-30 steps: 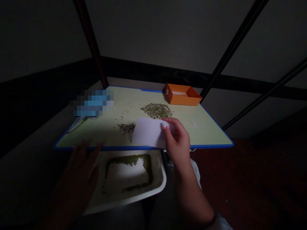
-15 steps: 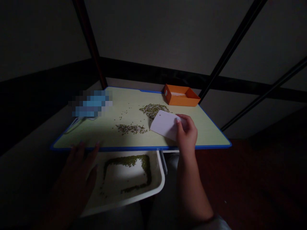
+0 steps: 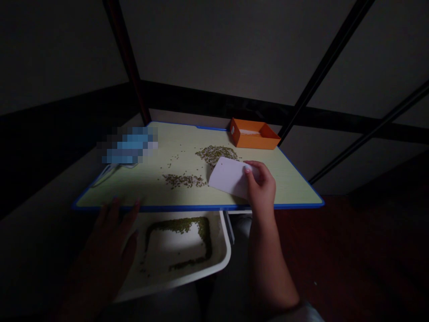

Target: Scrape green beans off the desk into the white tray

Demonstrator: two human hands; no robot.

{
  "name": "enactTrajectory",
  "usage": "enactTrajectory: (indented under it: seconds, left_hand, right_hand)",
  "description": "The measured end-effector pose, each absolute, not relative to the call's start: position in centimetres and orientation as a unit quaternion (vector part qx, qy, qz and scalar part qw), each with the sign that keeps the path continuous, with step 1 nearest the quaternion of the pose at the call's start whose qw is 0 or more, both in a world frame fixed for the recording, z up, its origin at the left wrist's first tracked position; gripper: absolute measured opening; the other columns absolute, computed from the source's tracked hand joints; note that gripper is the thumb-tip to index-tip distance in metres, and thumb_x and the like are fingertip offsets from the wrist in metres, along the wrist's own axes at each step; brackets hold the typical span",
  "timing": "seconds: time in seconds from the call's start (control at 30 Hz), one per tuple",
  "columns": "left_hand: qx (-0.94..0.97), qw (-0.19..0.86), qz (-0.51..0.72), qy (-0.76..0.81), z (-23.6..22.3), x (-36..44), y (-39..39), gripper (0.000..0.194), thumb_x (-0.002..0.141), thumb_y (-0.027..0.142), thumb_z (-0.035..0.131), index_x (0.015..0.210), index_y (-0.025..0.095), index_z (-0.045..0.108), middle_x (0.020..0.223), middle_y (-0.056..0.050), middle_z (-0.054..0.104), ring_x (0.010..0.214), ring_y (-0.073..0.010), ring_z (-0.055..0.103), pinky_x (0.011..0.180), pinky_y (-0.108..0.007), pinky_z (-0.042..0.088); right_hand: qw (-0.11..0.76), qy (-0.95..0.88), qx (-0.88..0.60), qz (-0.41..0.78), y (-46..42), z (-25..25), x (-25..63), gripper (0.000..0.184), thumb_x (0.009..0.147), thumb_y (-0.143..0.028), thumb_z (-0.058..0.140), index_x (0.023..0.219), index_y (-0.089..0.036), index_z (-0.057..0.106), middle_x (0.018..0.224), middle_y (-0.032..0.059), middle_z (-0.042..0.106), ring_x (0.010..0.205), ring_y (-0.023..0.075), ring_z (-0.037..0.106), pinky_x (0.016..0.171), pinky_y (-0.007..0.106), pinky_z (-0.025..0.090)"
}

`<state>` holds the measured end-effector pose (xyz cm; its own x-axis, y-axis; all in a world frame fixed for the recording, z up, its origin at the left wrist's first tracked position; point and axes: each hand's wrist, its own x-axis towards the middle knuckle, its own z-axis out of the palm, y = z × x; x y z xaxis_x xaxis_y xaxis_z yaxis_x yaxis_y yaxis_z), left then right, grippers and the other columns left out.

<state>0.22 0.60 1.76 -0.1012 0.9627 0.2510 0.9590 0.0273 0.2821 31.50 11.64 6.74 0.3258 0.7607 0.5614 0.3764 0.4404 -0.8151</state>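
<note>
My right hand (image 3: 260, 188) is closed on a white card (image 3: 228, 177), held edge-down on the pale green tabletop (image 3: 150, 179) beside a large pile of small green beans (image 3: 216, 154). A smaller streak of beans (image 3: 183, 180) lies just left of the card. My left hand (image 3: 112, 237) grips the left rim of a white tray (image 3: 221, 257), which is held below the table's front edge. The tray has green beans (image 3: 182, 226) along its inner walls.
An orange box (image 3: 254, 134) stands at the table's far right corner. A blurred blue object (image 3: 129, 145) lies at the far left, with a thin cord beside it. The table has a blue rim (image 3: 187, 207). Dark frame bars rise behind.
My right hand moved the white card from the front middle of the table back and right to the big bean pile, uncovering the smaller streak. The left hand and tray stayed nearly still.
</note>
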Motion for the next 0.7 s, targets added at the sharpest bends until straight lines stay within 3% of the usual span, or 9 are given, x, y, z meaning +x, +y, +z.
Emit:
enactTrajectory:
  seconds: [0.3,0.7]
  left_hand:
    - [0.673,0.001,0.192,0.714,1.7,0.1,0.5,0.062,0.091,0.043,0.019,0.144,0.016,0.039,0.16,-0.023,0.025,0.153,-0.0378,0.011,0.12,-0.06,0.027]
    - [0.687,-0.023,0.198,0.699,1.0,-0.4,0.4,0.058,0.092,0.041,0.025,0.147,0.024,0.034,0.161,-0.019,0.023,0.153,-0.0373,0.011,0.118,-0.062,0.031]
  right_hand:
    - [0.63,-0.577,-0.49,0.175,11.1,6.9,31.4,0.015,0.086,-0.027,0.059,0.097,-0.022,0.068,0.101,0.0053,0.074,0.097,0.0215,0.067,0.088,0.037,0.051]
    - [0.607,-0.601,-0.481,0.199,9.6,7.9,30.5,0.013,0.087,-0.023,0.058,0.096,-0.022,0.067,0.097,0.0037,0.074,0.093,0.019,0.067,0.084,0.033,0.051]
